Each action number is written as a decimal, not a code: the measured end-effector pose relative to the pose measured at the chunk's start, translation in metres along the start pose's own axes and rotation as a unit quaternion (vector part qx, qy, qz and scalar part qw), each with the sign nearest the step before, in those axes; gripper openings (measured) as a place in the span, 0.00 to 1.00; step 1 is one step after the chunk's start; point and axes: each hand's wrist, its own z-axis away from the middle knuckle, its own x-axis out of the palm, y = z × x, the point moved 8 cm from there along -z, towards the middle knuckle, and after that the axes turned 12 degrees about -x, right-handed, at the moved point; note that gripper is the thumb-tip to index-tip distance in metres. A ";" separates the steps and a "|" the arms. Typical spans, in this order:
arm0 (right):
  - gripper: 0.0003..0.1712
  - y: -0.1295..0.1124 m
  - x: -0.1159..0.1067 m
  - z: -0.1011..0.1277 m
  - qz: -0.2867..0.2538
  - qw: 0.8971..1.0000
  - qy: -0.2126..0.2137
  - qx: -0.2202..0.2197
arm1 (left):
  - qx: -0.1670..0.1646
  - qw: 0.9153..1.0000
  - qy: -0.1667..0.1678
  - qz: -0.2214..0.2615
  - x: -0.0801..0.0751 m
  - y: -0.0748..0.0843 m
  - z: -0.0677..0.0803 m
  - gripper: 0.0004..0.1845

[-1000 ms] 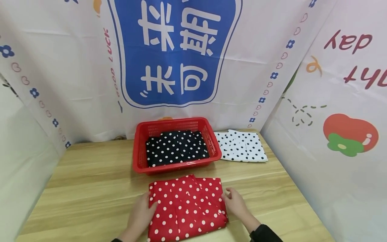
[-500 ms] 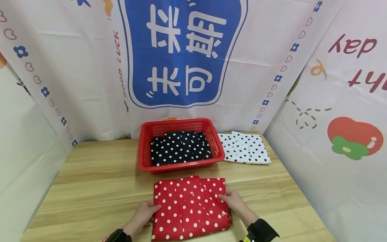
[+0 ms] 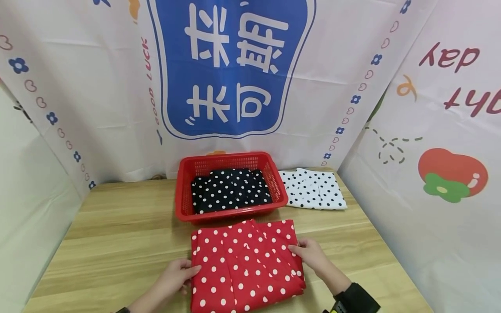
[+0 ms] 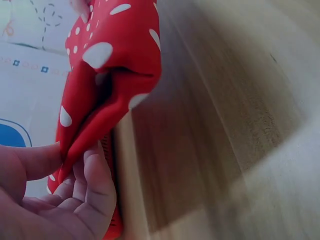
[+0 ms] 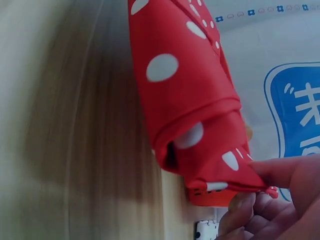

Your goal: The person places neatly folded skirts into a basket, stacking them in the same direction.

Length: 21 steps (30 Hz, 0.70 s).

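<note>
Red polka-dot cloth [image 3: 246,261], folded into a thick, layered bundle, spans the space between the person's two hands, in front of the red plastic basket [image 3: 231,213]. The left hand [image 3: 175,276] pinches its left edge, thumb on top and fingers curled beneath; the right hand [image 3: 313,255] pinches the opposite edge likewise. Gripping both sides probably keeps the loose layers together and the bundle level, since the folds gape at each end in the wrist views. The cloth seems raised off the wooden bench [image 3: 117,234], though how far along its underside I cannot tell.

Inside the basket lies a folded black polka-dot cloth [image 3: 231,189], its walls likely keeping that bundle contained. A folded white polka-dot cloth [image 3: 313,189] lies flat on the bench just beside the basket's right side, perhaps set there to keep it separate from the others.
</note>
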 end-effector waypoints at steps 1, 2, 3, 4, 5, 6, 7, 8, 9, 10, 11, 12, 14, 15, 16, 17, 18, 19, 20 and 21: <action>0.11 -0.002 -0.001 0.001 0.001 1.000 -0.002 -0.001 | 0.010 1.000 -0.010 -0.004 -0.001 0.002 0.003 0.10; 0.11 -0.004 -0.001 0.001 0.002 1.000 -0.002 -0.001 | 0.013 1.000 -0.019 -0.006 -0.001 0.004 0.005 0.10; 0.11 -0.005 -0.001 0.001 0.003 1.000 -0.005 -0.001 | 0.020 0.999 -0.029 -0.008 -0.001 0.005 0.007 0.11; 0.12 -0.007 -0.002 0.002 0.004 1.000 -0.007 -0.001 | 0.030 0.999 -0.038 -0.010 -0.002 0.007 0.009 0.11; 0.12 -0.009 -0.002 0.002 0.004 1.000 -0.010 -0.004 | 0.036 0.998 -0.042 -0.013 -0.002 0.008 0.010 0.11; 0.13 -0.012 -0.002 0.002 0.003 1.000 -0.014 -0.007 | 0.041 0.998 -0.044 -0.016 -0.003 0.010 0.012 0.12; 0.14 -0.014 -0.003 0.002 0.000 1.000 -0.020 -0.010 | 0.042 0.998 -0.046 -0.017 -0.004 0.011 0.013 0.12; 0.14 -0.017 -0.003 0.003 -0.003 1.000 -0.025 -0.014 | 0.042 0.998 -0.047 -0.017 -0.004 0.012 0.014 0.12; 0.15 -0.020 -0.003 0.003 -0.006 0.999 -0.030 -0.020 | 0.041 0.998 -0.050 -0.015 -0.005 0.013 0.016 0.12; 0.15 -0.023 -0.004 0.003 -0.009 0.999 -0.034 -0.023 | 0.041 0.998 -0.051 -0.014 -0.006 0.014 0.017 0.12; 0.15 -0.025 -0.005 0.004 -0.010 0.999 -0.037 -0.026 | 0.036 0.998 -0.053 -0.010 -0.007 0.015 0.018 0.13; 0.16 -0.028 -0.005 0.004 -0.009 0.999 -0.039 -0.028 | 0.032 0.998 -0.059 -0.004 -0.008 0.017 0.020 0.14; 0.15 -0.033 -0.008 0.004 -0.005 0.999 -0.041 -0.030 | 0.029 0.997 -0.072 0.005 -0.009 0.020 0.023 0.15; 0.14 -0.036 -0.010 0.004 -0.002 0.999 -0.040 -0.029 | 0.031 0.996 -0.080 0.008 -0.010 0.023 0.025 0.16; 0.14 -0.039 -0.012 0.003 0.000 0.999 -0.039 -0.027 | 0.034 0.996 -0.087 0.009 -0.011 0.026 0.027 0.17; 0.13 -0.043 -0.013 0.003 0.001 0.999 -0.039 -0.027 | 0.034 0.995 -0.091 0.010 -0.012 0.029 0.029 0.17; 0.13 -0.047 -0.015 0.002 0.001 0.999 -0.038 -0.027 | 0.037 0.995 -0.097 0.011 -0.014 0.032 0.031 0.18; 0.13 -0.052 -0.017 0.002 0.001 0.999 -0.035 -0.026 | 0.039 0.994 -0.098 0.009 -0.016 0.037 0.033 0.18; 0.13 -0.056 -0.019 0.001 0.000 0.999 -0.032 -0.027 | 0.041 0.994 -0.101 0.006 -0.018 0.041 0.035 0.18; 0.13 -0.061 -0.021 0.000 0.000 0.999 -0.029 -0.028 | 0.042 0.994 -0.102 0.005 -0.021 0.046 0.036 0.18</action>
